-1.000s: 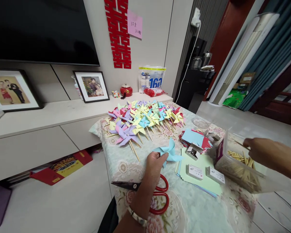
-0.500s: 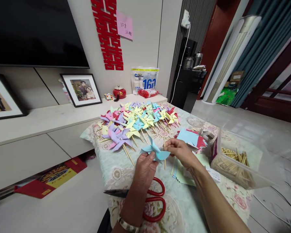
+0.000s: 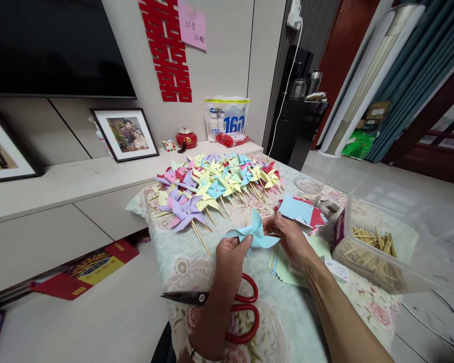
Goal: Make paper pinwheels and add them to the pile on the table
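Note:
My left hand pinches the near edge of a light blue paper pinwheel held just above the table. My right hand is closed against the pinwheel's right side; a thin wooden stick tip shows behind the paper, and whether that hand grips the stick is hidden. A bracelet sits on my left wrist. Red-handled scissors lie on the floral tablecloth under my left forearm.
Several finished pinwheels on sticks lie spread at the table's far end. A clear plastic box of wooden sticks stands at the right. Cut paper squares and green sheets lie beside my right hand. A low cabinet with framed photos runs along the left.
My right hand came back from the stick box with a stick and joined the left hand at the blue pinwheel. The pinwheel has been lifted and turned slightly.

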Tool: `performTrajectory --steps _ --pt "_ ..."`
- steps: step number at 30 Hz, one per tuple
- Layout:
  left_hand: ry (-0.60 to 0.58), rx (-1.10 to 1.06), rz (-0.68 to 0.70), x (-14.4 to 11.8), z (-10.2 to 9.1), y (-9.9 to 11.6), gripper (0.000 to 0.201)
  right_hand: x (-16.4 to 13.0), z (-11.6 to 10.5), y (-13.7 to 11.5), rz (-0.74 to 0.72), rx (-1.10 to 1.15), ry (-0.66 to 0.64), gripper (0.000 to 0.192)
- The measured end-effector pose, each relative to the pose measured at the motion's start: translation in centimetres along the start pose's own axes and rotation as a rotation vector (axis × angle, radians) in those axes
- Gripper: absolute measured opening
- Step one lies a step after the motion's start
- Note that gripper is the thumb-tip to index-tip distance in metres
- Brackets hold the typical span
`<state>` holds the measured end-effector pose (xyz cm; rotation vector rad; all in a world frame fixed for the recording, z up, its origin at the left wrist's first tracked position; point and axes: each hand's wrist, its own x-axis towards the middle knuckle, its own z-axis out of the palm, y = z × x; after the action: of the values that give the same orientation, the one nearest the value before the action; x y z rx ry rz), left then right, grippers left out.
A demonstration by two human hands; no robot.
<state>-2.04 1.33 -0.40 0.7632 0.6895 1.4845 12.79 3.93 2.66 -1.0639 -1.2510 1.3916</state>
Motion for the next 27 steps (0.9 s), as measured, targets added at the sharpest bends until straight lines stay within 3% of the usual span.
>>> performTrajectory --steps 7,14,17,22,27 --pt "0.082 0.161 -0.004 0.5 -0.9 -1.0 0.025 -0.4 0.8 -0.1 -0.041 -0.292 -0.082 0.029" --pt "0.106 0.205 0.031 -0.4 -0.5 -0.2 0.018 -0.5 0.5 0.0 -0.092 -0.207 -0.030 0.016" --pt "0.143 0.028 -0.012 -0.4 -0.4 0.6 0.026 -0.8 -0.6 -0.4 -0.073 -0.030 -0.041 0.019" --pt "0.188 -0.399 -0.176 0.0 -0.8 1.7 0.035 -1.4 -1.4 -0.8 -0.021 0.031 -0.337 0.019" --pt "0.170 -0.467 -0.208 -0.2 -0.7 2.1 0.035 -1.7 -0.5 -1.3 -0.049 -0.097 -0.562 0.019"
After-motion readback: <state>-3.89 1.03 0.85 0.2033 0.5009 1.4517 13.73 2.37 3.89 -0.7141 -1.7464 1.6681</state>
